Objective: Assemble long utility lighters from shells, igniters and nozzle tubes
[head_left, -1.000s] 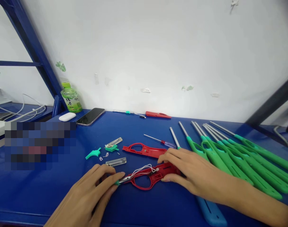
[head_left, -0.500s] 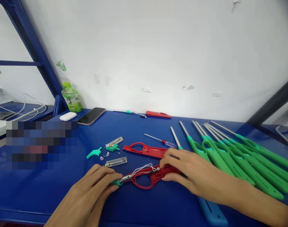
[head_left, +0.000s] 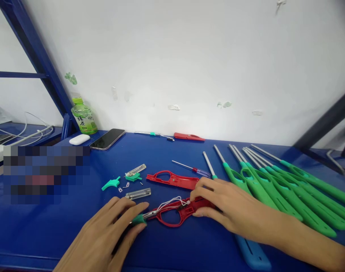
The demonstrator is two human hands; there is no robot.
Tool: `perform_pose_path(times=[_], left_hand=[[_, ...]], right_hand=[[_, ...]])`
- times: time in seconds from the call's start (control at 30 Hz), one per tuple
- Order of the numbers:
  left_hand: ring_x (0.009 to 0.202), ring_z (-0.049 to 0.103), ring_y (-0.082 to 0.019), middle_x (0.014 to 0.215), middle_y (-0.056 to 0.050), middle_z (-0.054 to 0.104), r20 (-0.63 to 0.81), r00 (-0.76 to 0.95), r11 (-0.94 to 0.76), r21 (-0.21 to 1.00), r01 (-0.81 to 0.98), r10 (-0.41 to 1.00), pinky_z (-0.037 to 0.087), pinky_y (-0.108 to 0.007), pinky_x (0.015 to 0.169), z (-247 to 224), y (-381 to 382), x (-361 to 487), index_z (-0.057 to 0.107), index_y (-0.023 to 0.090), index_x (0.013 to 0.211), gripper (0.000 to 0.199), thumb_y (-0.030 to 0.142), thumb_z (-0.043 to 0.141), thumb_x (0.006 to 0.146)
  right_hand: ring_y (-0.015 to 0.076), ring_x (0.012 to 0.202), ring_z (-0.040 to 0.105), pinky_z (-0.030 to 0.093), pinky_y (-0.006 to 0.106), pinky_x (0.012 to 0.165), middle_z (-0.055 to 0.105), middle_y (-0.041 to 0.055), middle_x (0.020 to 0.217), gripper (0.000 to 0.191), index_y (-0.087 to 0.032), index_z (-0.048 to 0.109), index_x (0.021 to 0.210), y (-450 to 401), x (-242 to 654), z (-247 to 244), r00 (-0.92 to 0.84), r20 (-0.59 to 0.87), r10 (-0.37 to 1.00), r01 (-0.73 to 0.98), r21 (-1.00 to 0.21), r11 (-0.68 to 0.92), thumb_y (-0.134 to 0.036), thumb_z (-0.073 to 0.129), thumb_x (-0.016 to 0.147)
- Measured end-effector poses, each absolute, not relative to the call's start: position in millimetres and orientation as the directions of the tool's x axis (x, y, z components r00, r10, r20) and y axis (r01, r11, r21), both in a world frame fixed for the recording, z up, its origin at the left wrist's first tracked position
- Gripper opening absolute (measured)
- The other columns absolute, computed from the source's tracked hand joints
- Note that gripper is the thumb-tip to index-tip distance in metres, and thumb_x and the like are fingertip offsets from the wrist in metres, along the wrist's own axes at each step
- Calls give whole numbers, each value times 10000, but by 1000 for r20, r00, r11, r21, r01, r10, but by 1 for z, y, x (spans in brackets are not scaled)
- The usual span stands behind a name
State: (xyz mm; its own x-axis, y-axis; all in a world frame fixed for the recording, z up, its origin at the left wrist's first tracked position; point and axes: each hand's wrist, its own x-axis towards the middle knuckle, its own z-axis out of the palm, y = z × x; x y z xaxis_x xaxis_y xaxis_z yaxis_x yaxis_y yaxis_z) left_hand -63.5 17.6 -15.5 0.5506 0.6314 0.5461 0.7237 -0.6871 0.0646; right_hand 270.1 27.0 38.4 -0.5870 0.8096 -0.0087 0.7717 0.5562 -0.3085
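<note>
"What did the left hand (head_left: 104, 230) have?"

"Its grip was narrow, thumb and finger around the green collar (head_left: 139, 219) of a metal tube (head_left: 149, 214), at the left end of the red lighter shell (head_left: 185, 216)."

"And the right hand (head_left: 219, 200)?"

"Its grip was closed over the handle end of that same shell, low over the blue desk (head_left: 167, 251)."

"What lay in the shell?"

"White wires (head_left: 168, 202) arched above its finger loop, from the tube toward a small white connector (head_left: 188, 202) in the handle part. The fingers hid the rest of the hollow."

"Any other containers close by?"

"Two clear fuel tanks, both on their sides: the nearer tank (head_left: 139, 193) just beyond the left hand, the farther tank (head_left: 136, 170) behind it, near a green trigger (head_left: 133, 177). I couldn't make out whether they held fuel. The second red shell half (head_left: 174, 179) lay just beyond the first, with a screwdriver (head_left: 201, 172) behind it."

"Farther out?"

"Green lighters (head_left: 286, 192) fanned out on the right, and a blue lighter (head_left: 252, 252) lay partly under the right arm. At the back left a green-capped tea bottle (head_left: 84, 119) stood upright, its label masking the contents, near a phone (head_left: 108, 139)."
</note>
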Motion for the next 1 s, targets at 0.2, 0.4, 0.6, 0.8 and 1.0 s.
perform_pose_path(times=[0.2,0.4,0.6,0.8,1.0], left_hand=[[986,716,-154,1113,13,719,492,573,-719,176,672,656,594,-215,885,-12,19,-59,664,343,1317,285,333,481,1098],[1004,717,-136,1128,15,702,491,563,-721,228,654,665,573,-190,923,-12,18,-56,662,343,1301,265,335,487,1102],[957,716,-114,1080,27,703,548,546,-738,216,639,633,564,-159,904,-9,19,-52,692,339,1221,235,323,492,1100],[961,717,-119,1088,23,705,534,550,-736,231,636,642,572,-173,911,-7,20,-51,698,328,1211,232,294,503,1090],[966,713,-130,1098,11,706,522,564,-744,239,623,640,578,-183,899,-8,21,-50,703,317,1207,240,279,499,1089]], right_hand=[[222,1002,671,542,370,859,639,42,1207,187,-278,636,1209,26,269,43,-606,64,793,742,-314,593,-395,551,1090],[221,1039,675,546,383,932,678,76,1152,272,-225,689,1183,28,266,41,-643,202,739,678,-300,671,-297,432,1130],[228,1006,678,540,384,883,706,86,1119,326,-197,708,1168,34,264,31,-667,204,717,667,-266,696,-268,392,1137],[200,995,669,523,346,893,701,41,1104,240,-221,690,1120,33,262,30,-635,199,747,654,-376,656,-368,500,1115],[191,947,661,526,314,825,695,24,1067,184,-232,681,1053,32,259,30,-565,169,807,674,-470,570,-409,632,1054]])
